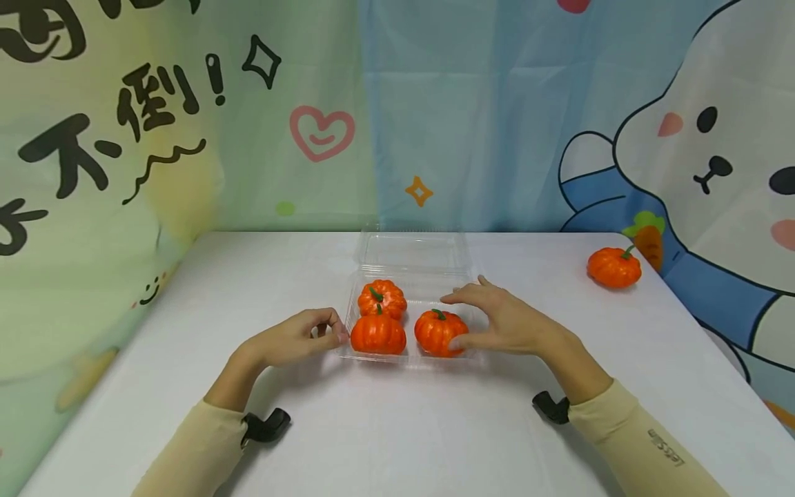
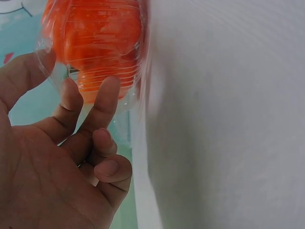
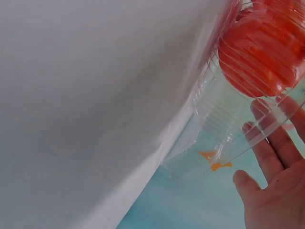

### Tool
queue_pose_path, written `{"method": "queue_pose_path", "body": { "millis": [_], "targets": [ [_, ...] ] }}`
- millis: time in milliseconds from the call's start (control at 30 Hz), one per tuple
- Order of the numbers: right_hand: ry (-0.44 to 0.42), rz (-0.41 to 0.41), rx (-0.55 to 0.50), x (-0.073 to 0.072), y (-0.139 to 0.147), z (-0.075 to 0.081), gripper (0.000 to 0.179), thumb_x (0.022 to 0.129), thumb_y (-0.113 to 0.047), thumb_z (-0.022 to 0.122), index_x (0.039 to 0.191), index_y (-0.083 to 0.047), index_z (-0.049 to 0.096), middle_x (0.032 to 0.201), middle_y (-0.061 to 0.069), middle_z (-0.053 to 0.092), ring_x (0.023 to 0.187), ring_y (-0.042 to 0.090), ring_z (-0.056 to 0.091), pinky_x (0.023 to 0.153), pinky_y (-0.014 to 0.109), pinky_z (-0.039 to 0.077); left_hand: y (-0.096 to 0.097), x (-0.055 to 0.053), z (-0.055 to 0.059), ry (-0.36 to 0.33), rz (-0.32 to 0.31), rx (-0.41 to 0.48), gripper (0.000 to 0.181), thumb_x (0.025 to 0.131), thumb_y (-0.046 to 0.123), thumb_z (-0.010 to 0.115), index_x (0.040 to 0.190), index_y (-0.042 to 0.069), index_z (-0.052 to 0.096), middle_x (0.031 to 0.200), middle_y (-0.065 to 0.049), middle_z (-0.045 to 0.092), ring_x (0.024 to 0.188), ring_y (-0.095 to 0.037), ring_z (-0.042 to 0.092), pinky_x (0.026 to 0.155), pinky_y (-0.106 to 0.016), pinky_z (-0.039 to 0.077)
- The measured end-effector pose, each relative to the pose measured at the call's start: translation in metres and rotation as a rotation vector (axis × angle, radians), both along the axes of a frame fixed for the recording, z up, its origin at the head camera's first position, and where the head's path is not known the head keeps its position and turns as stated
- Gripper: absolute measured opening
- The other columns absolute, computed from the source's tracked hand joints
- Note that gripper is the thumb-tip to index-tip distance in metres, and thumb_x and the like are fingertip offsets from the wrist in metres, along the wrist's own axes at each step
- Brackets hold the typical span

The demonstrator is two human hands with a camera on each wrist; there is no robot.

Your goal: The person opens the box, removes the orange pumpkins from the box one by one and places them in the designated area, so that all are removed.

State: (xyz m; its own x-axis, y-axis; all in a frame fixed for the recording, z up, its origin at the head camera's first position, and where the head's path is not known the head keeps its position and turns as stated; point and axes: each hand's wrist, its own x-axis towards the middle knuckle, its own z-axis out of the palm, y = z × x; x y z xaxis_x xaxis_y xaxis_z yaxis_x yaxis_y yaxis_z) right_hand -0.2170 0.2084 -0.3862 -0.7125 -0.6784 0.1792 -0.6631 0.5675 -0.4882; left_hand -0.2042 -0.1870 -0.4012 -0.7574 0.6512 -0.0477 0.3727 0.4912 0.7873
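Note:
A clear plastic box (image 1: 428,361) lies on the table with its lid tipped back behind it. Two orange toy pumpkins (image 1: 377,335) sit in its left part, one behind the other. A third pumpkin (image 1: 435,331) is in the right part, its green stem upward. My left hand (image 1: 304,338) holds the box's left edge, thumb tip over the rim and other fingers against the wall below. Around the right-hand pumpkin, my right hand (image 1: 497,317) spreads its fingers, thumb overlapping its front right side. From below, the fingers (image 3: 274,143) appear extended beyond the clear wall.
Another orange pumpkin (image 1: 613,268) lies at the far right of the white table (image 1: 397,435). The upright lid (image 1: 413,252) stands close to the back edge. A printed curtain (image 1: 435,110) hangs behind the table.

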Motion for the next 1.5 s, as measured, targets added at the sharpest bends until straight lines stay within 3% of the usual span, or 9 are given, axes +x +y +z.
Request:
{"method": "queue_pose_path", "body": {
  "millis": [67, 467, 600, 733, 833, 1100, 1300, 1500],
  "targets": [
    [0.003, 0.003, 0.016, 0.0, -0.003, 0.0, 0.072, 0.082, -0.049, 0.084, 0.139, -0.011, 0.063, 0.141, 0.005, 0.063, 0.139, 0.033, 0.051, 0.122, 0.063, 0.016, 0.0, -0.001, -0.001, 0.0, 0.004, -0.002, 0.011, 0.102, 0.019, 0.055, 0.1, 0.012, 0.063, 0.096, -0.001, 0.065, 0.093, -0.024, 0.052, 0.077, -0.029, 0.042],
    [-0.019, 0.06, 0.122, 0.0, -0.015, -0.002, 0.071, 0.085, -0.051, 0.081, 0.139, -0.01, 0.063, 0.138, 0.003, 0.065, 0.132, 0.025, 0.059, 0.12, 0.068, 0.007, 0.004, 0.002, -0.002, -0.013, 0.014, 0.005, 0.01, 0.102, 0.019, 0.057, 0.099, 0.012, 0.062, 0.094, 0.0, 0.061, 0.092, -0.024, 0.054, 0.078, -0.03, 0.042],
    [0.002, 0.069, 0.097, 0.001, -0.016, -0.002, 0.068, 0.084, -0.05, 0.082, 0.137, -0.012, 0.064, 0.134, 0.001, 0.066, 0.129, 0.024, 0.06, 0.121, 0.065, 0.013, 0.003, 0.001, -0.003, -0.009, 0.01, 0.003, 0.009, 0.102, 0.019, 0.057, 0.099, 0.012, 0.062, 0.095, 0.0, 0.062, 0.093, -0.024, 0.054, 0.079, -0.03, 0.043],
    [0.011, 0.055, 0.067, 0.003, -0.016, -0.001, 0.064, 0.083, -0.045, 0.085, 0.137, -0.017, 0.064, 0.132, -0.002, 0.06, 0.123, 0.02, 0.058, 0.114, 0.052, 0.039, 0.003, 0.001, -0.003, -0.008, 0.011, -0.001, 0.009, 0.102, 0.019, 0.057, 0.1, 0.012, 0.063, 0.095, 0.001, 0.062, 0.093, -0.024, 0.054, 0.079, -0.03, 0.043],
    [0.051, 0.052, 0.031, 0.004, -0.015, -0.001, 0.062, 0.083, -0.039, 0.086, 0.138, -0.019, 0.064, 0.133, -0.001, 0.055, 0.121, 0.018, 0.057, 0.102, 0.043, 0.051, 0.002, 0.0, -0.003, -0.008, 0.012, -0.005, 0.009, 0.102, 0.018, 0.056, 0.1, 0.012, 0.063, 0.095, 0.001, 0.062, 0.093, -0.024, 0.054, 0.079, -0.03, 0.043],
    [0.307, 0.132, -0.143, -0.002, -0.013, 0.001, 0.068, 0.078, -0.013, 0.088, 0.14, -0.011, 0.06, 0.137, 0.012, 0.051, 0.125, 0.028, 0.054, 0.095, 0.043, 0.055, 0.0, 0.001, -0.004, -0.009, 0.02, -0.006, 0.011, 0.103, 0.02, 0.056, 0.1, 0.012, 0.063, 0.097, 0.001, 0.063, 0.094, -0.023, 0.052, 0.079, -0.029, 0.041],
    [0.364, 0.124, -0.156, -0.004, -0.007, 0.007, 0.07, 0.076, -0.009, 0.089, 0.14, -0.011, 0.059, 0.137, 0.014, 0.051, 0.125, 0.029, 0.054, 0.092, 0.041, 0.057, -0.002, 0.002, -0.002, -0.006, 0.01, 0.001, 0.013, 0.103, 0.022, 0.056, 0.102, 0.011, 0.064, 0.099, 0.0, 0.064, 0.093, -0.023, 0.051, 0.078, -0.029, 0.041],
    [0.398, 0.075, -0.164, -0.006, 0.006, 0.015, 0.07, 0.075, -0.007, 0.09, 0.139, -0.011, 0.061, 0.138, 0.015, 0.051, 0.126, 0.027, 0.052, 0.098, 0.017, 0.048, -0.002, -0.001, -0.004, 0.0, 0.007, -0.002, 0.011, 0.103, 0.02, 0.056, 0.101, 0.012, 0.064, 0.094, 0.002, 0.062, 0.091, -0.023, 0.053, 0.078, -0.029, 0.042]
  ]
}}
